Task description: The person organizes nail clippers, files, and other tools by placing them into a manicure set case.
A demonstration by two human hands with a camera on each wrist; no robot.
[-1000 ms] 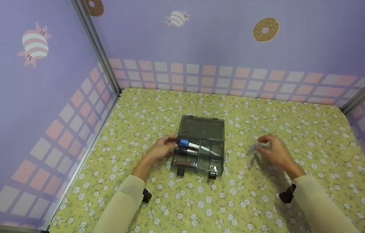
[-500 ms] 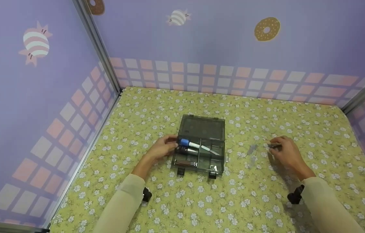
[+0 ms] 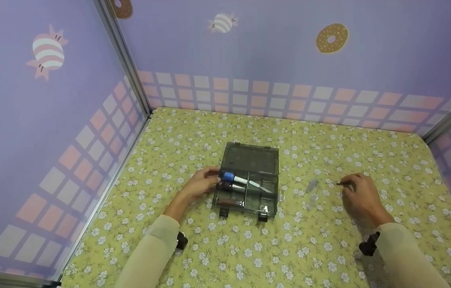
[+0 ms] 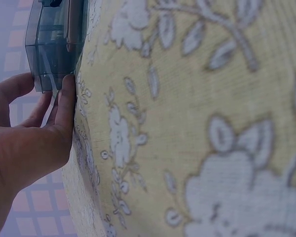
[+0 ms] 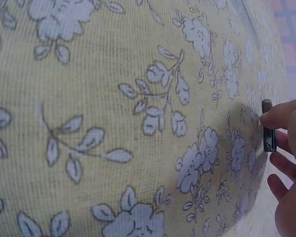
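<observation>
My left hand holds the left side of a smoky see-through organizer box, whose lid lies open away from me. In the left wrist view, thumb and fingers pinch the end wall of the box. Inside sit a blue-capped white pen-like tool, a dark item with a silvery end and a brownish bar with a metal tip. My right hand, well to the right, pinches a small dark metal bar between thumb and fingers, close over the cloth; its kind I cannot tell.
Two clear plastic pieces lie on the flowered yellow cloth between the box and my right hand. Printed walls rise at the back and both sides. Two black latches stick out from the box's near edge.
My right hand has moved right, away from the clear plastic pieces, with the small dark bar between its fingers. The left hand and the box have stayed in place.
</observation>
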